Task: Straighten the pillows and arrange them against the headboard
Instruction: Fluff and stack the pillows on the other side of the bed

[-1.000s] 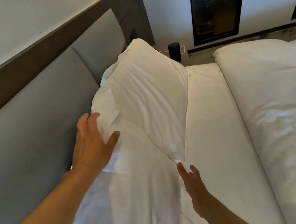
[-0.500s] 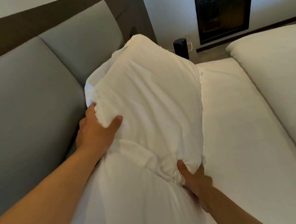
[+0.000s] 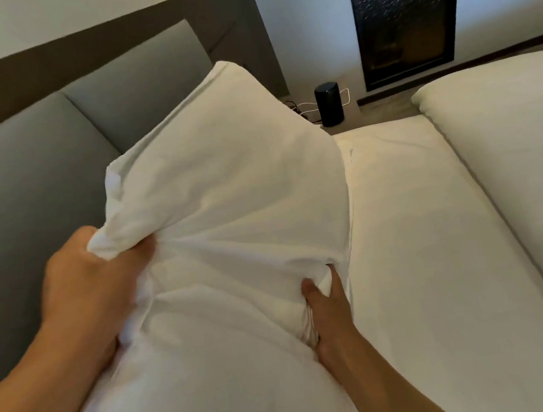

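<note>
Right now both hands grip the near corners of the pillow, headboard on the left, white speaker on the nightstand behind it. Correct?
Not quite: the speaker is black, not white, as the head view shows. The rest holds: the left hand and right hand each grip a near corner of the pillow, with the headboard on the left.
</note>
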